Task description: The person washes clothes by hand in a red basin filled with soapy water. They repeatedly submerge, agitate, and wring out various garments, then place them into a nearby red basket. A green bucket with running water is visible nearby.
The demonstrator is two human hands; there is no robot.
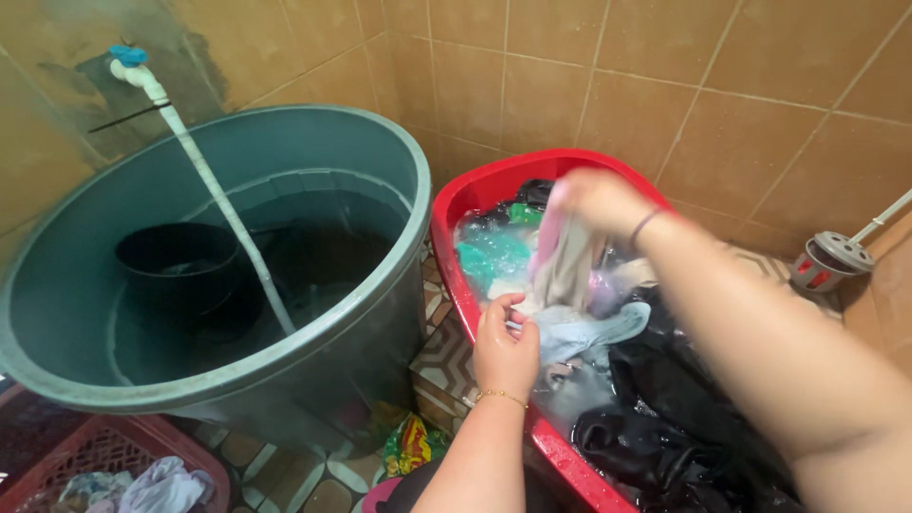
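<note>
right hand (594, 201) motion-blurred, red basket (114, 446) cut off at the edge

the patterned tile floor (446, 356) carries it all. on it stands a big grey tub (380, 313). right of the tub sits a red basin (456, 256); in front of the tub, a red basket (104, 446) of clothes and a crumpled colourful wrapper (410, 443).
</note>
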